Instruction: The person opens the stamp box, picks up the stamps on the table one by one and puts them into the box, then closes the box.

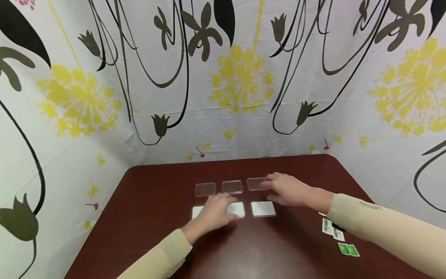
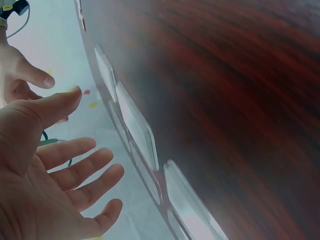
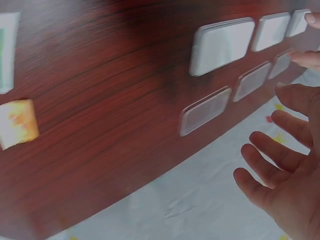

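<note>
Head view: dark red table (image 1: 139, 224) carries 2 rows of 3 flat rectangles. Back row: left clear tray (image 1: 205, 189), middle clear tray (image 1: 232, 187), right clear tray (image 1: 253, 184). Front row: left white case (image 1: 196, 211), middle white case (image 1: 237, 209), right white case (image 1: 263, 209). Left hand (image 1: 216, 211) is over the front row, partly covering the left and middle cases; fingers wide, nothing seen in grip, contact can't be told. Right hand (image 1: 287, 189) is at the right end of the back row, fingertips overlapping the right clear tray; spread, no hold seen, contact can't be told. Off to the right, near the right sleeve (image 1: 386, 228): 2 green cards (image 1: 349, 249), 2 white-and-green cards (image 1: 332, 229), and 1 orange edge (image 1: 322, 214) mostly hidden by the arm. Patterned fabric (image 1: 195, 93) behind.

Left wrist view: left hand palm visible, fingers apart, nothing in it. White cases run diagonally, clear trays beside them toward the fabric. Right hand partly in at the left edge.

Right wrist view: right hand at right, fingers spread and loosely bent, palm bare. Both rows show; left fingertips reach in by the far end. 1 orange-and-white card (image 3: 20, 122) at left, blurred.
</note>
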`<act>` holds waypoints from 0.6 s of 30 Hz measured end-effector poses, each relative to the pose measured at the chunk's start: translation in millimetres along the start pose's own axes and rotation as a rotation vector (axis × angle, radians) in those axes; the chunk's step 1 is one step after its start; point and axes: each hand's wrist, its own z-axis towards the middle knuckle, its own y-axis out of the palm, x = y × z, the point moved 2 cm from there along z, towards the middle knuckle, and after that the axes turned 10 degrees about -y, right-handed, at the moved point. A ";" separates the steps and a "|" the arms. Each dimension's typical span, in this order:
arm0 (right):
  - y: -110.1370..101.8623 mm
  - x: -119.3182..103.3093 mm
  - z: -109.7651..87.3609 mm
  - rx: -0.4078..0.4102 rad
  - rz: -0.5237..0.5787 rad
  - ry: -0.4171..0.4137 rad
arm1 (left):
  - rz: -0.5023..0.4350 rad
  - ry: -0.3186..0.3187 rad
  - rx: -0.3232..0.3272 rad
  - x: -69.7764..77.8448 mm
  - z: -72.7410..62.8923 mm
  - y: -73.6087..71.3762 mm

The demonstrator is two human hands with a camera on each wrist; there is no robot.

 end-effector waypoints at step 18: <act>10.2 36.9 -123.5 -0.057 -0.014 0.210 | -0.020 0.015 -0.076 25.6 28.5 20.3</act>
